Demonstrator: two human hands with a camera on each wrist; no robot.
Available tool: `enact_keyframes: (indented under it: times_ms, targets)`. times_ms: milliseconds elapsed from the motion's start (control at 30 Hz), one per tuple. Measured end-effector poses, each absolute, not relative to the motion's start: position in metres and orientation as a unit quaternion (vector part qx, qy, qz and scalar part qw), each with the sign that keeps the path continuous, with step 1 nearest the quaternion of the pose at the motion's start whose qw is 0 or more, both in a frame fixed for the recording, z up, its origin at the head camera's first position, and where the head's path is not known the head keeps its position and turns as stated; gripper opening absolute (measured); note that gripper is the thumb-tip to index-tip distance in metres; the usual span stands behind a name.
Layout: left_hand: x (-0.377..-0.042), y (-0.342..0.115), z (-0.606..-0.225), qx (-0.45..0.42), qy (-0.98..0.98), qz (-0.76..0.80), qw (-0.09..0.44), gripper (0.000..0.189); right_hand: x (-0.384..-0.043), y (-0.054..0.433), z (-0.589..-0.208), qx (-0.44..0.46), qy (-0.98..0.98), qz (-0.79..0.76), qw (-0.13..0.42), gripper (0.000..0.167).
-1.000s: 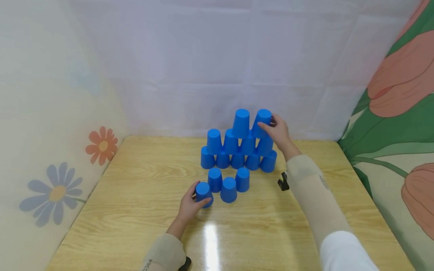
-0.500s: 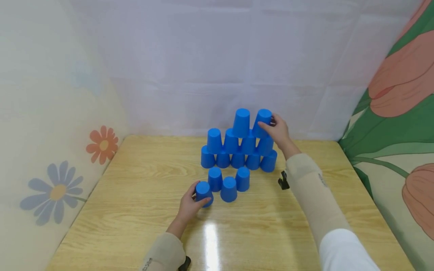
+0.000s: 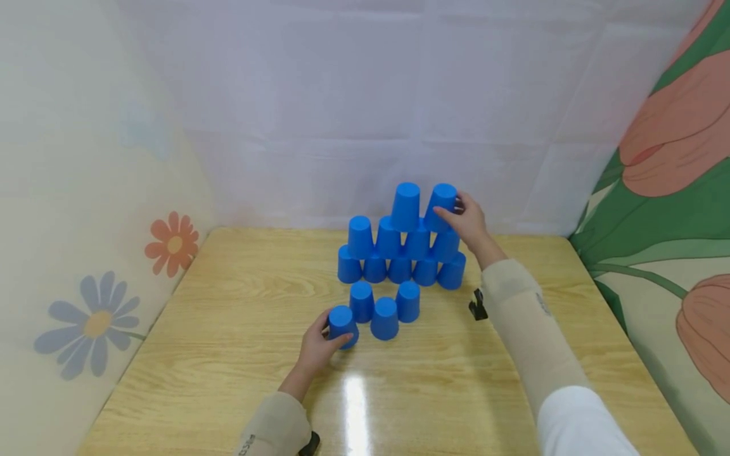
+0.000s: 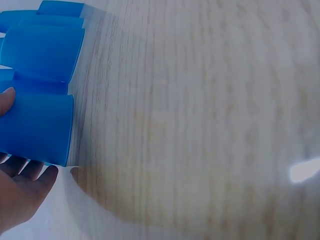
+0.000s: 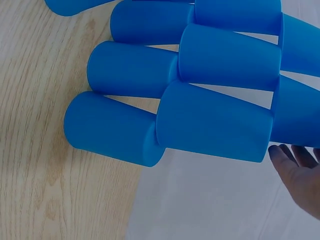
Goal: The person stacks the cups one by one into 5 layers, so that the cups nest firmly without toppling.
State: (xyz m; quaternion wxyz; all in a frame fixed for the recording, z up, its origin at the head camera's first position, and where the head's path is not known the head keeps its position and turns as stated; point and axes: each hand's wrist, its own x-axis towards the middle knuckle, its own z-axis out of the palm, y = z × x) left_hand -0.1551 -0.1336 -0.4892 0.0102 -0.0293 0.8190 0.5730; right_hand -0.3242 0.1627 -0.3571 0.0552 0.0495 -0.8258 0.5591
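Observation:
My left hand [image 3: 318, 347] holds an upside-down blue cup [image 3: 342, 320] at the near left of the loose cups, thumb on one side and fingers round the other. In the left wrist view, the rim of this cup [image 4: 37, 127] is at the tabletop. Farther back, my right hand [image 3: 471, 223] grips another inverted blue cup [image 3: 443, 192], the right one of two in the third tier. The right wrist view shows this cup [image 5: 297, 112] resting on the second tier, fingers [image 5: 287, 167] along its side. Beside it stands the other top cup [image 3: 406, 208].
Several blue cups form the bottom tier [image 3: 349, 266] and second tier [image 3: 360, 239] of the stack. Three loose inverted cups, one of them in front [image 3: 384, 318], stand before it on the wooden table [image 3: 239, 354]. A white cloth [image 3: 296, 158] hangs behind.

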Motion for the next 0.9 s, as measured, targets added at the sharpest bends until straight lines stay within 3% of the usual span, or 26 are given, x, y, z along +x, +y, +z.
enact_keyframes:
  times_ms: [267, 400, 500, 633, 733, 900]
  targets:
    - [-0.156, -0.133, -0.49, -0.039, 0.817, 0.575, 0.004, 0.061, -0.307, 0.164, -0.346, 0.053, -0.836, 0.544, 0.047, 0.065]
    - [-0.156, -0.135, -0.49, -0.044, 0.817, 0.575, -0.001, 0.06, -0.354, 0.184, -0.393, 0.058, -0.848, 0.523, 0.065, 0.068]
    - [-0.155, -0.137, -0.489, -0.05, 0.817, 0.575, 0.0, 0.06, -0.381, 0.195, -0.414, 0.05, -0.852, 0.52, 0.044, 0.069]
    - [-0.154, -0.138, -0.487, -0.054, 0.815, 0.576, 0.007, 0.061, -0.397, 0.203, -0.433, 0.067, -0.844, 0.53, 0.045, 0.069]
    - [-0.154, -0.14, -0.486, -0.053, 0.815, 0.577, 0.004, 0.063, -0.406, 0.207, -0.45, 0.078, -0.846, 0.521, 0.08, 0.071]
    - [-0.153, -0.143, -0.485, -0.058, 0.814, 0.577, -0.002, 0.064, -0.368, 0.202, -0.417, 0.091, -0.839, 0.533, 0.061, 0.075]
